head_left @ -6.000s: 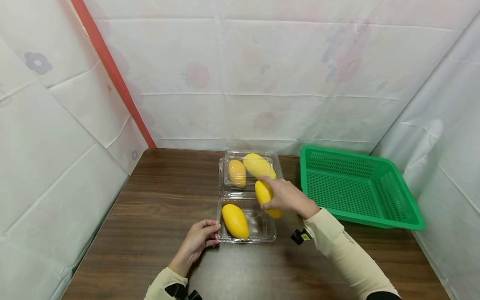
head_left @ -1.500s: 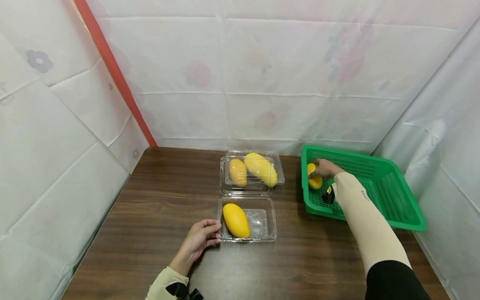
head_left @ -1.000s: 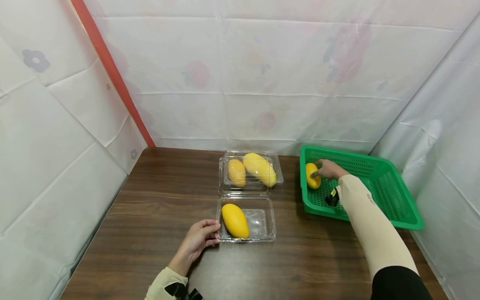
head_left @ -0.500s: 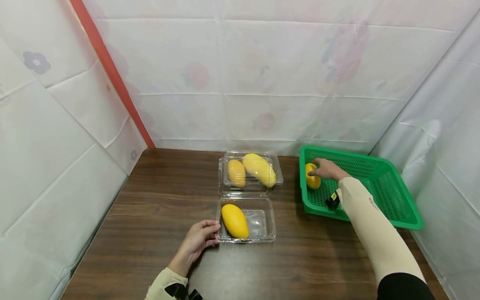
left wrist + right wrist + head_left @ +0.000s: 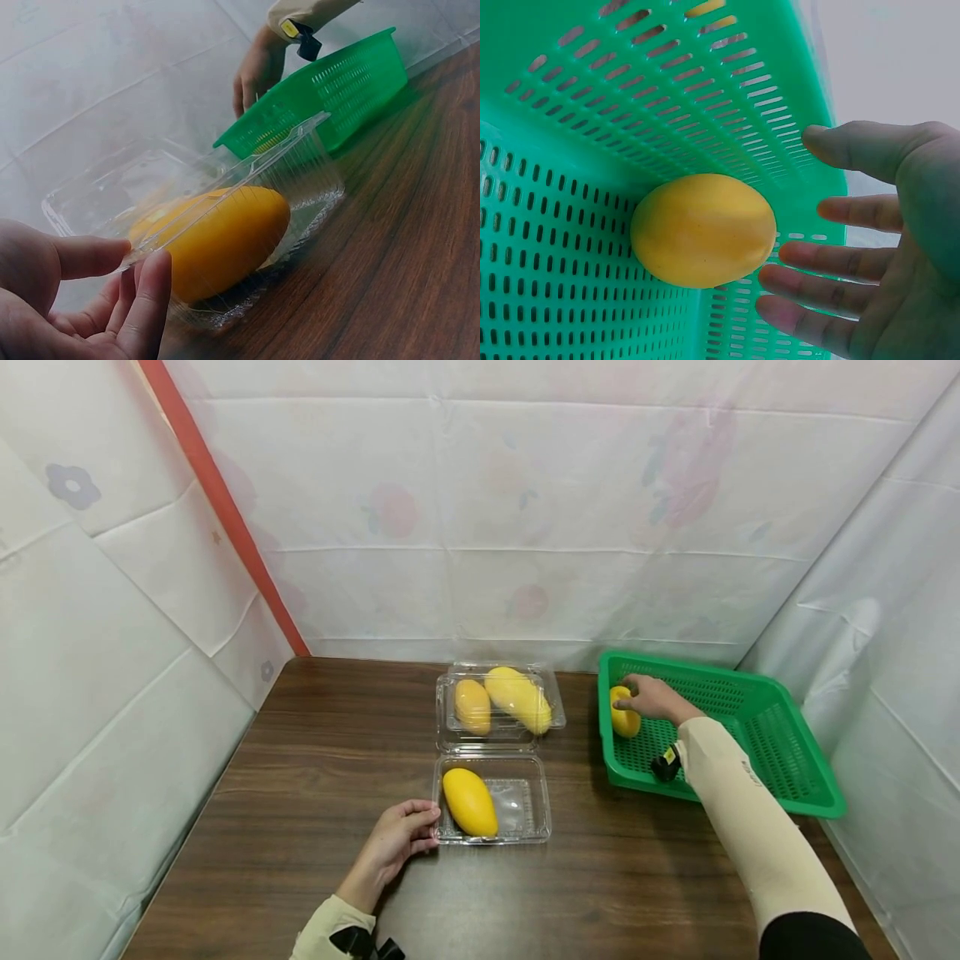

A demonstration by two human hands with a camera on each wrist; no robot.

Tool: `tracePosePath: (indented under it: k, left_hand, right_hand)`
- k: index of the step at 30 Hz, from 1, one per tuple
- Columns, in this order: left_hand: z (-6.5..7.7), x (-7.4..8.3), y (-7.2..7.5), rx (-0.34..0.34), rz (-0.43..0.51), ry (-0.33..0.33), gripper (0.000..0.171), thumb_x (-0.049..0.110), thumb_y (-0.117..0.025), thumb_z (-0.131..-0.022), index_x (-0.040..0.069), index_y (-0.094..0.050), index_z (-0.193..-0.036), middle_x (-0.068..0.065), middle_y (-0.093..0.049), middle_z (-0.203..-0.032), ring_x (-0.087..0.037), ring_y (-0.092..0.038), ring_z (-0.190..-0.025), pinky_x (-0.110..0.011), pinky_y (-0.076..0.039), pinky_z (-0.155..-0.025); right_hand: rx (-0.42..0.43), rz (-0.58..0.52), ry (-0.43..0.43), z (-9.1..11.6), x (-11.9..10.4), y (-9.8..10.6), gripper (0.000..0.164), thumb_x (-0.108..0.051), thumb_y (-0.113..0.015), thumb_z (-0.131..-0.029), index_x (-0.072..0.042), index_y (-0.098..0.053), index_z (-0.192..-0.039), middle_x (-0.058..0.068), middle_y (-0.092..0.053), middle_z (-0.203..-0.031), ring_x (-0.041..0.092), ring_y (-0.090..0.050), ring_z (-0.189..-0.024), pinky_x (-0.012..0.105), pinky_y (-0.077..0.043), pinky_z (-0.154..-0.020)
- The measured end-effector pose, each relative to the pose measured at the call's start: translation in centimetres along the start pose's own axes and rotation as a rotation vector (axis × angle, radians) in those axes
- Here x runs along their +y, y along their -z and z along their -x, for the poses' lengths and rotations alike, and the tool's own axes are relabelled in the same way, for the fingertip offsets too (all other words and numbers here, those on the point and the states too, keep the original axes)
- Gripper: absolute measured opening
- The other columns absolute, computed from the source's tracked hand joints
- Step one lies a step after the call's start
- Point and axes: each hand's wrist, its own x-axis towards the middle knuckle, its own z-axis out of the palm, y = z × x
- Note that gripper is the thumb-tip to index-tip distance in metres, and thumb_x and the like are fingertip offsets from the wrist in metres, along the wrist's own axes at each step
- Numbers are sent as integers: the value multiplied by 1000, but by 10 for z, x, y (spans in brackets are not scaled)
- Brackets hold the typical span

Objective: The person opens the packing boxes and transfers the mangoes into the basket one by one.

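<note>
My left hand (image 5: 401, 835) pinches the left rim of a clear plastic clamshell container (image 5: 517, 806) between thumb and fingers. One yellow mango (image 5: 470, 802) lies in its left half, and the lid is folded back. Inside the left end of the green basket (image 5: 813, 768) lies another mango (image 5: 625, 720). Beside it is my right hand (image 5: 654, 697). In the right wrist view that hand's fingers (image 5: 832, 262) are spread and nearly straight, with a mango (image 5: 703, 231) just past their tips. Whether any fingertip touches the fruit I cannot tell.
Behind, partly under the lid, stands a second clear container (image 5: 557, 693) with an orange-yellow mango (image 5: 472, 707) and paler yellow fruit (image 5: 517, 697). The wooden table (image 5: 322, 760) meets a hanging white sheet (image 5: 450, 527) at the back. The basket's walls rise around my right hand.
Six seconds ago my right hand held a mango over the front container. That mango is in the basket now, and the fingers have let go of it. My left hand has stayed put.
</note>
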Motion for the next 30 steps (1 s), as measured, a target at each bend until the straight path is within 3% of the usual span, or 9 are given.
tracePosePath:
  k: [18,30]
  left_hand:
    - [-1,2,-1,7,-20,6,13,8,-62,-93,0,-59,-101,2,-58,-80,-9,-58,-67,-23,-56,-64]
    - [0,1,-2,50,-52,-5,19,10,-64,-92,-3,-59,-105,0,-59,-81,-10,-57,-68,-24,-56,-64]
  right_hand:
    - [34,1,8,9,-17,3,64,-32,-54,-100,2,-31,-148,34,-40,-144,49,-44,-128,61,-43,-99]
    - [96,14,68,11,-31,-2,60,-31,-56,-99,1,-36,-146,33,-45,-141,47,-48,-125,59,-45,-98]
